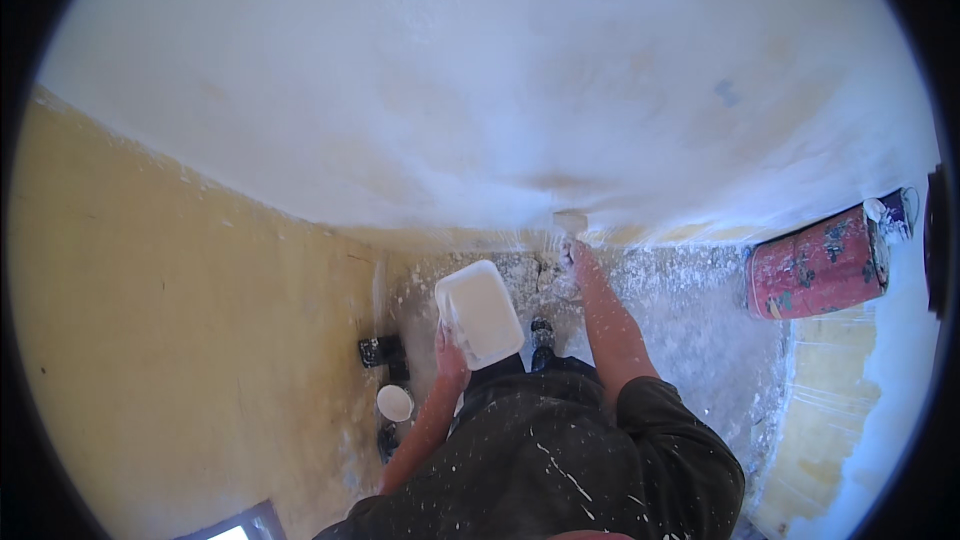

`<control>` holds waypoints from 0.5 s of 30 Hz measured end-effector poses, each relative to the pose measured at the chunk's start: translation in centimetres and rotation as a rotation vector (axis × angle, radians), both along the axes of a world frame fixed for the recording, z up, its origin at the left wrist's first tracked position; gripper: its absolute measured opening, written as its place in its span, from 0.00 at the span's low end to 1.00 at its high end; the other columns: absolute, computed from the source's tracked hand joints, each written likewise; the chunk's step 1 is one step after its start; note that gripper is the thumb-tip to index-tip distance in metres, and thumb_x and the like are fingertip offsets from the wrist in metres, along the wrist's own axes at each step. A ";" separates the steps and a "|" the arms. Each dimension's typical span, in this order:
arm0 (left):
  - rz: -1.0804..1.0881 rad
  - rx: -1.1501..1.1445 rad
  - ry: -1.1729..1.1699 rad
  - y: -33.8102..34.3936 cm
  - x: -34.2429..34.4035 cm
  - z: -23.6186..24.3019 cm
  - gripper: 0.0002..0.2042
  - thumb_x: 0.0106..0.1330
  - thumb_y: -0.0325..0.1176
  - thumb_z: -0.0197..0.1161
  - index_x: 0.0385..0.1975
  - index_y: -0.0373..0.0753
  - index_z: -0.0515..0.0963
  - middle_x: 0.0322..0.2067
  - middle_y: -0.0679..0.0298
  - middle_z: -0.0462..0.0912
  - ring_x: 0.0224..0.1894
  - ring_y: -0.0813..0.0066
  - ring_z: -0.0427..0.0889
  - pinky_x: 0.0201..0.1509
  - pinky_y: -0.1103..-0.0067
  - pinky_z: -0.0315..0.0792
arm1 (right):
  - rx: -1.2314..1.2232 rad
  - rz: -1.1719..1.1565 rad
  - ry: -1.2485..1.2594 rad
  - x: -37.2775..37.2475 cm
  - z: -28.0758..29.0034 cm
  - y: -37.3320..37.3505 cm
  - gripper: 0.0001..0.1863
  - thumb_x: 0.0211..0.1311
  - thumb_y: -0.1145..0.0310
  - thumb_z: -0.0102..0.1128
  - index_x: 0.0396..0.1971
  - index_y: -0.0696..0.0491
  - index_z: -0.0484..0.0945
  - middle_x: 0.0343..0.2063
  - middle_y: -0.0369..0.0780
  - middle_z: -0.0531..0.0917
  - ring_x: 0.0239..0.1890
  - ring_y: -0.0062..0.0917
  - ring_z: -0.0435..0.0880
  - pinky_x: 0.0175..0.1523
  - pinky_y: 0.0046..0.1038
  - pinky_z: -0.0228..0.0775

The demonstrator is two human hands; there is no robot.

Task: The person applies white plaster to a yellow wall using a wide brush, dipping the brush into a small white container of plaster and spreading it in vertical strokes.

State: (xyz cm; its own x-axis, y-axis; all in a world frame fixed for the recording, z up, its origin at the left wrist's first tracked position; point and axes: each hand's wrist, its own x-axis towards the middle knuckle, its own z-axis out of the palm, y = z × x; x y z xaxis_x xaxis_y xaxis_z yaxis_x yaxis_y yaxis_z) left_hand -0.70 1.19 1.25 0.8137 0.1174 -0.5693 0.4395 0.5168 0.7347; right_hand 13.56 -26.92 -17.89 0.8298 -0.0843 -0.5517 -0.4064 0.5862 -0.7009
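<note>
The two hands are well apart, each closed on something. The left hand (449,352) is clamped on the left edge of a white tray (465,278), which is rectangular with rounded corners and sits at a slant in front of the body. The inside of the tray is pale; whether that is its bottom or a filling I cannot tell. The right hand (571,255) is reached out ahead, its fingers wrapped around a small tool (570,221) with a broad, pale head. The head is up against the low part of the front wall (450,90); brush or scraper, it is too small to tell.

Below the arms are a dark shirt (540,450) flecked with white and a dark shoe (542,332) standing on the floor. Left of the tray, near the wall, lie a black object (380,351) and, just beside it, a round white tub (395,403).

The front wall is mostly white and blotchy, with a yellowish strip along its foot. The left wall (180,340) is yellow, with a ragged white edge along the corner. The floor (690,330) is grey and spattered white. Well off to the right, by the wall, is a stained red drum (815,268).
</note>
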 end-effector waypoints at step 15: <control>-0.068 0.116 0.039 -0.1 -0.3 -1.5 0.21 0.70 0.37 0.38 0.62 0.41 0.52 0.56 0.62 0.61 0.55 0.71 0.63 0.59 0.76 0.59 | -0.168 -0.196 -0.468 -5.6 34.8 2.5 0.15 0.64 0.61 0.47 0.42 0.57 0.70 0.16 0.29 0.66 0.11 0.09 0.55 0.13 0.15 0.45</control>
State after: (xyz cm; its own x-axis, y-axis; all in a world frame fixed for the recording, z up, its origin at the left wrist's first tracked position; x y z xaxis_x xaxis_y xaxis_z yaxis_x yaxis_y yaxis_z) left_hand -1.05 1.12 -0.24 0.7998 0.1291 -0.5863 0.4999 0.3976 0.7695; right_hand 7.93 -24.43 16.94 0.9438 -0.3175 -0.0922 0.0775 0.4836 -0.8718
